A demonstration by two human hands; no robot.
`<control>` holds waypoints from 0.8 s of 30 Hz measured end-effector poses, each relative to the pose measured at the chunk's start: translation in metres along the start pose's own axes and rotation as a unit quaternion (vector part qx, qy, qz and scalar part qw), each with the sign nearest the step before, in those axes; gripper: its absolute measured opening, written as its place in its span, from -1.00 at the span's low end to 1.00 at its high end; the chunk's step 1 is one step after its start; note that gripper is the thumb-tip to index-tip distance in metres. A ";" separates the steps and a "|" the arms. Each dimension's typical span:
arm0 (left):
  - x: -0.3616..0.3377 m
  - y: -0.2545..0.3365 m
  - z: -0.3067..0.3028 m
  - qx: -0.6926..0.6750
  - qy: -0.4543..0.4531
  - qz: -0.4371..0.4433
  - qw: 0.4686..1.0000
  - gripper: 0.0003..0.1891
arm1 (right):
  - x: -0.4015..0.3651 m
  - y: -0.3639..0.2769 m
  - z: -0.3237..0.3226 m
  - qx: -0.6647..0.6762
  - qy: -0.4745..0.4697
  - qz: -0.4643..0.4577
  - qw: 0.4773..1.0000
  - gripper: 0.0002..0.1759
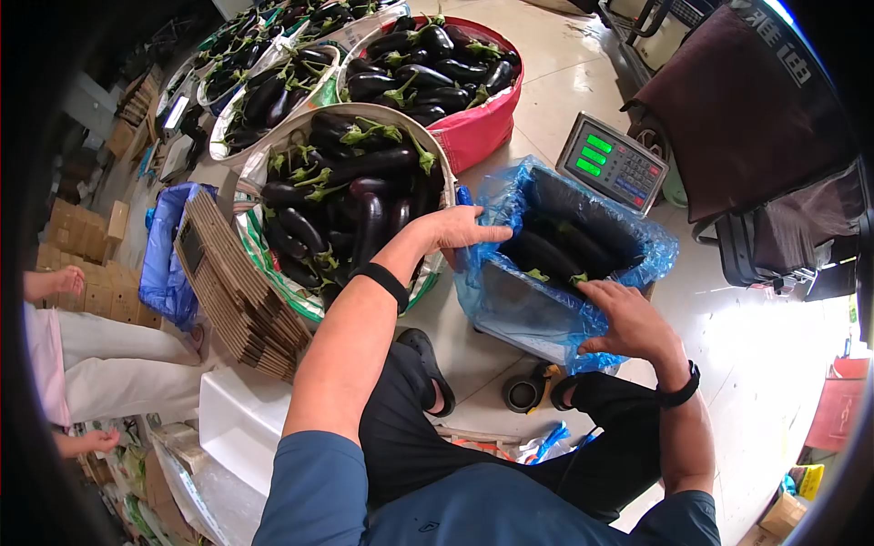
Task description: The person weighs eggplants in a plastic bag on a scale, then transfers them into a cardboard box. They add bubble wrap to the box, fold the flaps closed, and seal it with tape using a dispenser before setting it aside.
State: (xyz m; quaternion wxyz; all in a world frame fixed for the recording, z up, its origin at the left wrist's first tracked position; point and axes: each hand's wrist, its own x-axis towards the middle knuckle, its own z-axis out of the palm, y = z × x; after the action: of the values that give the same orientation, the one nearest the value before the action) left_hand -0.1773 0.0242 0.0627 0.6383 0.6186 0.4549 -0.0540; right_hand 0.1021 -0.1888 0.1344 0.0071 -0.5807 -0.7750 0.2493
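Observation:
A box lined with blue plastic film (519, 314) stands in front of me, with several dark eggplants (569, 244) lying inside. At its left rim is my left hand (460, 229), fingers apart, the thumb toward the inside of the box. My right hand (625, 318) is at the near right rim, fingers spread beside the film and the eggplant ends, holding nothing. Just behind the box, a scale display (614, 162) shows green digits. To the left of the box is a large open sack of eggplants (346, 196), close to my left forearm.
A red sack (478, 136) and further sacks of eggplants (273, 96) stand behind. Flattened cardboard (238, 287), a blue-lined box (168, 250) and a white container (241, 419) are at the left. Another person (118, 364) stands far left. A dark chair (737, 109) is at the right.

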 end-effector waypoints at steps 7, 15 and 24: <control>-0.012 0.004 -0.014 0.031 -0.040 0.079 0.996 -0.08 | -0.002 -0.003 0.008 -0.049 -0.097 0.065 0.992 -0.03; -0.025 0.015 -0.004 -0.058 0.079 0.210 0.973 -0.19 | -0.004 0.001 0.012 -0.079 -0.067 0.093 0.990 -0.46; -0.035 0.064 0.099 0.290 0.177 0.280 0.898 -0.28 | -0.006 0.018 0.003 -0.056 -0.028 0.111 0.992 -0.71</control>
State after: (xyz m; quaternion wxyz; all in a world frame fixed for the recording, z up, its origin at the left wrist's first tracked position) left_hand -0.1063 -0.0609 0.1150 0.3283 0.8773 0.3330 0.1081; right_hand 0.1190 -0.1914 0.1264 -0.0744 -0.6556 -0.7181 0.2211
